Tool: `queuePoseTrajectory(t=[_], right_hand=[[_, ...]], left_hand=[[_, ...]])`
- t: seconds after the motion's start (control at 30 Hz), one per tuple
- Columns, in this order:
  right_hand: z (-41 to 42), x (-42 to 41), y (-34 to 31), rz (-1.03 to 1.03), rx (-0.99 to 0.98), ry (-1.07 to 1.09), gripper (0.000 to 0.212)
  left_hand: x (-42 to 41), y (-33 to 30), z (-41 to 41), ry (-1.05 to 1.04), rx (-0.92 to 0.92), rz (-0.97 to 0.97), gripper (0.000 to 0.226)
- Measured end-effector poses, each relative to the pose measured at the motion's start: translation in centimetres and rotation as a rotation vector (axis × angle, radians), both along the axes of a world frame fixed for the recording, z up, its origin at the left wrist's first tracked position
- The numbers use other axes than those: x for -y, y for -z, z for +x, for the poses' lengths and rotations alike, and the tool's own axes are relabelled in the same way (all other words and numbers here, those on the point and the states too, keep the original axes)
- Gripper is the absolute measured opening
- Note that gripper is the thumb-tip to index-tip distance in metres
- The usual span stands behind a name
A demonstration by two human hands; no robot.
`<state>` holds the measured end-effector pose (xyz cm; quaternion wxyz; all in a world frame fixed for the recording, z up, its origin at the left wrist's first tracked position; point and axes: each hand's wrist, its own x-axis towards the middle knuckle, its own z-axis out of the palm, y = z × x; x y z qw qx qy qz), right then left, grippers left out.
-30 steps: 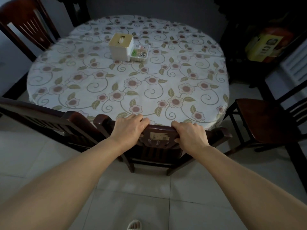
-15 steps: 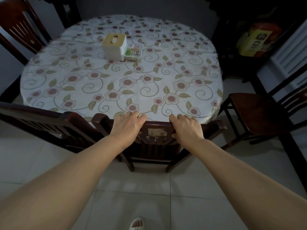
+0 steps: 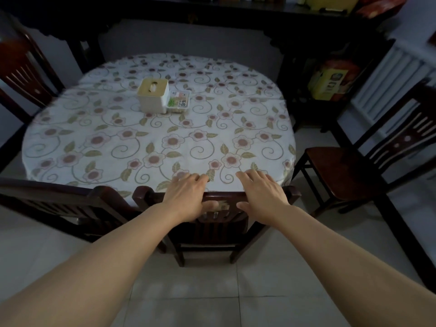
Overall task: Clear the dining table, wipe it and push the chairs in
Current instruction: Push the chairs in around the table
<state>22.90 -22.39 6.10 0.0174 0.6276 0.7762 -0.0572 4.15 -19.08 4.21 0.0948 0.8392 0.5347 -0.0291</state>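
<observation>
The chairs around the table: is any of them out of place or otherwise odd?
Yes. The chair on the right stands apart from the table, its seat fully exposed, not pushed in. The near chair, under the left hand and right hand, sits against the table edge.

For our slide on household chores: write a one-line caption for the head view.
Both hands, left hand and right hand, rest on a chair at the table.
</observation>
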Motion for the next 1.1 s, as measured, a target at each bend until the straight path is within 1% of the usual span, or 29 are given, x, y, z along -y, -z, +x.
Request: queuePoseTrajectory(t=[0.13, 0.33, 0.6, 0.77, 0.9, 1.1], right_hand=[[0.8, 0.9, -2.6, -0.001, 0.009, 0.025, 0.077], [2.5, 3.0, -5.1, 0.045, -0.001, 0.069, 0.073], [7.2, 4.0, -6.4, 0.084, -0.002, 0.095, 0.072], [12.9, 3.8, -6.7, 0.103, -0.019, 0.095, 0.072], [19.8, 3.9, -7.4, 0.121, -0.031, 0.089, 0.067], [29.6, 3.8, -8.1, 0.092, -0.029, 0.093, 0.067]], left_hand=[[-0.1, -2.2, 1.1, 0.023, 0.049, 0.008, 0.076], [-0.2, -5.1, 3.5, 0.042, 0.138, 0.056, 0.063], [0.5, -7.4, 9.2, 0.116, 0.179, 0.082, 0.060], [1.1, -8.4, 14.8, 0.115, 0.162, 0.075, 0.063], [1.5, -9.1, 21.4, 0.076, 0.140, 0.074, 0.065], [2.2, -9.7, 30.7, 0.039, 0.123, 0.037, 0.060]])
